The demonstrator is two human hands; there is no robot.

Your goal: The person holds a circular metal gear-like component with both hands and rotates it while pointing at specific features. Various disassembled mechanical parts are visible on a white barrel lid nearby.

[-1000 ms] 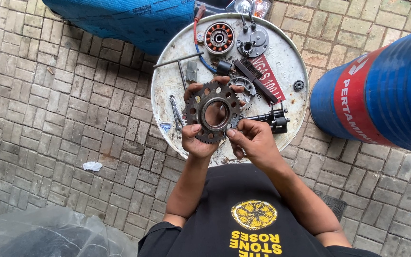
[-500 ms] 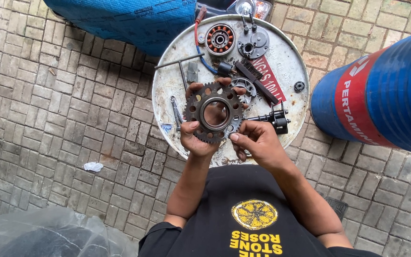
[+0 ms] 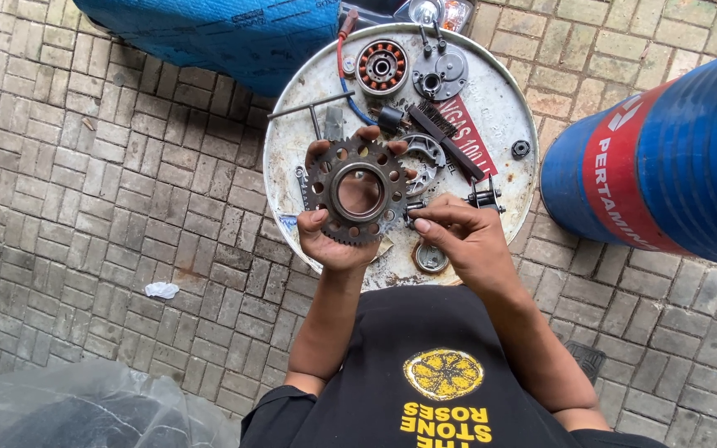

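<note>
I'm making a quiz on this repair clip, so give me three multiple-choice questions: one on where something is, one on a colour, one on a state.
1. Where does the copper-wound stator coil lie?
A. on the brick floor
B. at the far side of the round white drum lid
C. in the right hand

2. What colour is the drum on the person's right?
A. blue with a red band
B. all green
C. yellow

3. How is the rusty sprocket held?
A. lying flat on the lid
B. hung on a hook
C. raised in the left hand, fingers round its rim

Answers: B, the coil sits near the lid's far edge; A, blue body and red band show; C, the left hand's grip is closed on it, while the right hand pinches a small dark part beside it.
</note>
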